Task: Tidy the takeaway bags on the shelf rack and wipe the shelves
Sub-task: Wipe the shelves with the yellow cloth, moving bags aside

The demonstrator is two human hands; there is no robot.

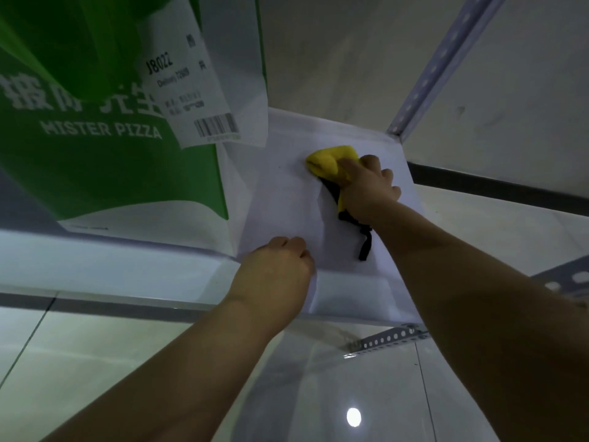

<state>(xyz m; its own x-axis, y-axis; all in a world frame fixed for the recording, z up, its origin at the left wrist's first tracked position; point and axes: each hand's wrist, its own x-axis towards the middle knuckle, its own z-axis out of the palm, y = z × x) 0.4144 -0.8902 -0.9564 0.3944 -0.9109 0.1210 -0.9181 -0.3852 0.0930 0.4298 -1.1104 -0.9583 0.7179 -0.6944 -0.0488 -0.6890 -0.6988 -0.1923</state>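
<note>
A green and white takeaway bag (105,161) printed MISTER PIZZA stands on the left part of the white shelf (287,202), with a paper receipt (191,90) hanging on its front. My right hand (366,186) presses a yellow cloth (331,159) with a black strap onto the shelf surface, to the right of the bag. My left hand (277,269) rests on the shelf's front edge, fingers curled over the rim and holding nothing loose.
A perforated metal upright (443,65) rises at the shelf's back right corner, and a perforated rail (385,338) runs below the front edge. A pale wall lies behind. Glossy floor tiles lie below, with a light reflection (353,416).
</note>
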